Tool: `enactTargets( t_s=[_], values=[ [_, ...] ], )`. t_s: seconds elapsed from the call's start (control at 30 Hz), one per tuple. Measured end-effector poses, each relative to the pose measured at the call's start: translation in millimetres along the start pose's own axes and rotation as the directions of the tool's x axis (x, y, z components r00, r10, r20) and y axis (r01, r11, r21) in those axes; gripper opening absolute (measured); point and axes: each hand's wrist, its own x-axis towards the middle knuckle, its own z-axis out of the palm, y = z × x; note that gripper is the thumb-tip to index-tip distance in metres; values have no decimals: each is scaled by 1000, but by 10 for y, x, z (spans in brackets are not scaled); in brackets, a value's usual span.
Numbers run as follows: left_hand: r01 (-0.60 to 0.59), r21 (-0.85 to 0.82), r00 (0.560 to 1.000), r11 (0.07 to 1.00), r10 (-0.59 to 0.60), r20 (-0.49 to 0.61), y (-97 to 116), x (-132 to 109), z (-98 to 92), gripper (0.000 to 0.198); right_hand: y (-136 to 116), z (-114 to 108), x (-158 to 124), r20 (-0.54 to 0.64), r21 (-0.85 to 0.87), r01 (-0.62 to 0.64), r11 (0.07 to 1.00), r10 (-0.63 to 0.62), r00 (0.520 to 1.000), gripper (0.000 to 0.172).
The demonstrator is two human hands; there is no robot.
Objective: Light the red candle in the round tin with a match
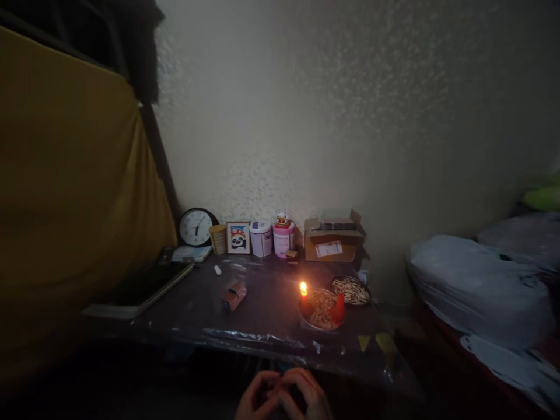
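Observation:
At the bottom of the view, my left hand (pixel 258 394) and my right hand (pixel 305 394) meet in front of the table's near edge. Their fingers are bent and pressed together at the tips. A small dark, teal-tinged spot shows between the fingertips, too dim to name. Beyond them on the table stands a round dish (pixel 321 326) of pale bits, with a lit candle (pixel 303 290) at its left side and a red object (pixel 339 308) at its right. Behind it lies a second dish (pixel 351 290) full of thin sticks.
Along the wall stand a clock (pixel 195 227), a framed panda picture (pixel 238 238), two tubs, one being a pink-lidded tub (pixel 284 240), and an open cardboard box (pixel 335 248). A brown packet (pixel 234 295) lies left of centre. White bags (pixel 476 286) sit at right; a yellow curtain (pixel 74 175) hangs left.

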Motion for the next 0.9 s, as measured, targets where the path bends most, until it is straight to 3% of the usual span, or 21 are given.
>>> enactTargets(
  t_s=[0.17, 0.43, 0.63, 0.9],
  values=[
    [11, -64, 999, 998, -8, 42, -95, 68, -50, 37, 62, 33, 7, -22, -2, 20, 1000, -20, 1000, 6],
    [38, -87, 999, 995, -39, -2, -220, 35, -119, 38, 162, 218, -57, -61, -13, 12, 1000, -13, 998, 6],
    [25, -155, 998, 988, -16, 58, -281, 30, -151, 41, 160, 211, -60, -32, -17, 11, 1000, -12, 999, 9],
    [28, -104, 998, 994, -22, 53, -300, 36, -160, 40, 155, 205, -62, -11, -45, 31, 999, -32, 999, 14]
  ],
)
